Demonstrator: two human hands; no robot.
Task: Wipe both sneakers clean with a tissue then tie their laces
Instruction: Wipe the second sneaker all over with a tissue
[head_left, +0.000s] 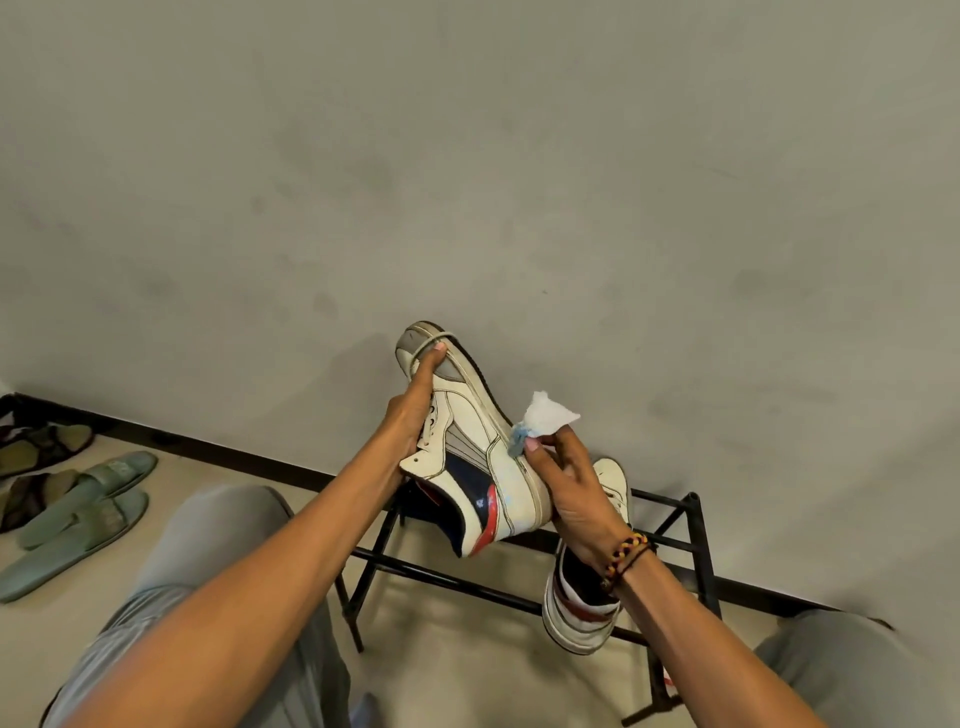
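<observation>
Holding one sneaker (470, 457) up in the air, your left hand (410, 415) grips it across the laced top, with the thumb stretched out onto the grey toe cap. The shoe is tilted toe-up toward the wall, its white, grey, navy and red side panel turned to you. Your right hand (563, 488) pinches a crumpled white tissue (545, 417) between thumb and fingertips, and a bluish corner of it touches the sneaker's side just above the sole edge. A beaded bracelet (626, 558) sits on that wrist. The second sneaker (584, 608) rests on the black metal shoe rack (696, 545) below your right forearm, heel hanging over the rack's front bar near its right end. Pale green slippers (88, 509) lie on the floor off to the left, beside darker sandals (44, 447) by the wall. No brand name or writing on either sneaker can be read; the markings are too small and blurred.
</observation>
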